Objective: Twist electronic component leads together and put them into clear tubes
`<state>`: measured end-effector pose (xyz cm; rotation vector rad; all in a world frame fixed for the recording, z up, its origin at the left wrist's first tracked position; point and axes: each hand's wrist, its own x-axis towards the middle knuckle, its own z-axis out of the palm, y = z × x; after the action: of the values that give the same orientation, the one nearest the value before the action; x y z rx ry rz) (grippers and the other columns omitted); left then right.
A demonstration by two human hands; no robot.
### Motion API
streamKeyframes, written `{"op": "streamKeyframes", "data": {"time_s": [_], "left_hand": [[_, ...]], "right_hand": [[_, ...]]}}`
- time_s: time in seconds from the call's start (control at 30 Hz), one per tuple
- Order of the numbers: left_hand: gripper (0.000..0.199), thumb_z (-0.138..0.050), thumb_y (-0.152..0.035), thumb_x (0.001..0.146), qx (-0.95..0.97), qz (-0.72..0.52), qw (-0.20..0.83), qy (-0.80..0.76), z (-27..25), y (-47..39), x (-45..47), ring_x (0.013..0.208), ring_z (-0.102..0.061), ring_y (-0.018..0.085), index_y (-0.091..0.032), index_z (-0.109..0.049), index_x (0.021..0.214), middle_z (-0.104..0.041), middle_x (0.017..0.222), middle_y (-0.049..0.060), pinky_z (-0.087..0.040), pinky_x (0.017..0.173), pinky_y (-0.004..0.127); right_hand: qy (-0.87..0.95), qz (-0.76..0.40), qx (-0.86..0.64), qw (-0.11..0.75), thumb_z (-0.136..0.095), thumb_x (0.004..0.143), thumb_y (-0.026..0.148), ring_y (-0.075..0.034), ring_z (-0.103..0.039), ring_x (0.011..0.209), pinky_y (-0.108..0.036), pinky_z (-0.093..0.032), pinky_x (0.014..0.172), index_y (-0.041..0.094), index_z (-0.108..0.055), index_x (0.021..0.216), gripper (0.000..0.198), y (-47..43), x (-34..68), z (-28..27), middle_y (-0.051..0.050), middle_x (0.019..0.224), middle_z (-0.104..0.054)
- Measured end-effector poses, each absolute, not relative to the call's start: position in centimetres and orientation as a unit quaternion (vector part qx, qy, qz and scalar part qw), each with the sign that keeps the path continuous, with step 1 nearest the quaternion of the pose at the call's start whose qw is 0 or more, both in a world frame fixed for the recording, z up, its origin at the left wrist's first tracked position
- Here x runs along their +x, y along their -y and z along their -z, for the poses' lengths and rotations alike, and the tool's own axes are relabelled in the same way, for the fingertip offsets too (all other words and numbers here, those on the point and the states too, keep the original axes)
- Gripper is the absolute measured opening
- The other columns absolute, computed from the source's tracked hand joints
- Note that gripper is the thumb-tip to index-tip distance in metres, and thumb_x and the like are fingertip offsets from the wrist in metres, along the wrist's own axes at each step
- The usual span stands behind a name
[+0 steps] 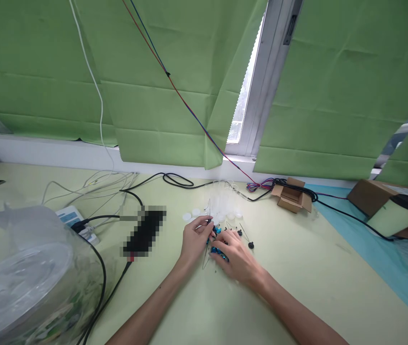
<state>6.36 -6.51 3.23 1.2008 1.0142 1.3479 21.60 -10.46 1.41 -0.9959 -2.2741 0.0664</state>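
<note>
— Where was the small dark part with the thin metal wire (209,221) held?

— Over the middle of the pale yellow, smooth surface (315,268), in the bare left hand (196,237). It was pinched between thumb and fingers, probably so that the wire could be left free above them.

— And how was the bare right hand (238,256) placed?

— It was held just beside, its fingers curled down over the small, shiny blue pieces (220,253). Whether anything was gripped there could not be told. The pieces were perhaps grouped there to be reached easily.

— What was set farther out?

— Round black pieces with thin wires (250,245) were scattered just beyond the right hand, seemingly within its reach. White, round plastic caps (187,216) were placed behind both hands, and a small, open brown cardboard box (293,197) was stood farther back, presumably out of the arms' way.
</note>
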Motion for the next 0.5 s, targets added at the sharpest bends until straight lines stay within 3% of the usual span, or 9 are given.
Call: {"op": "streamKeyframes", "data": {"time_s": [0.27, 0.5], "left_hand": [[0.029, -0.073, -0.036, 0.076, 0.509, -0.554, 0.5, -0.429, -3.0, 6.6, 6.4, 0.053, -0.059, 0.013, -0.015, -0.07, 0.097, -0.062, 0.061, 0.0, -0.048, 0.059, 0.026], [0.03, -0.075, -0.036, 0.073, 0.501, -0.556, 0.507, -0.428, -3.3, 6.8, 6.5, 0.053, -0.058, 0.014, -0.016, -0.071, 0.095, -0.063, 0.06, 0.0, -0.048, 0.057, 0.026]], "right_hand": [[0.902, -0.032, -0.349, 0.253, -0.056, 0.09, 0.021, -0.018, -0.045, 0.078, -0.035, -0.042, 0.08, 0.02, -0.056, 0.081, 0.009, 12.0, 21.7, -2.2, -0.003, 0.083, -0.052], [0.922, 0.004, -0.331, 0.202, -0.06, 0.089, 0.026, -0.02, -0.043, 0.082, -0.037, -0.041, 0.083, 0.02, -0.052, 0.076, 0.016, 12.4, 21.9, -2.1, -0.004, 0.084, -0.052]]}}
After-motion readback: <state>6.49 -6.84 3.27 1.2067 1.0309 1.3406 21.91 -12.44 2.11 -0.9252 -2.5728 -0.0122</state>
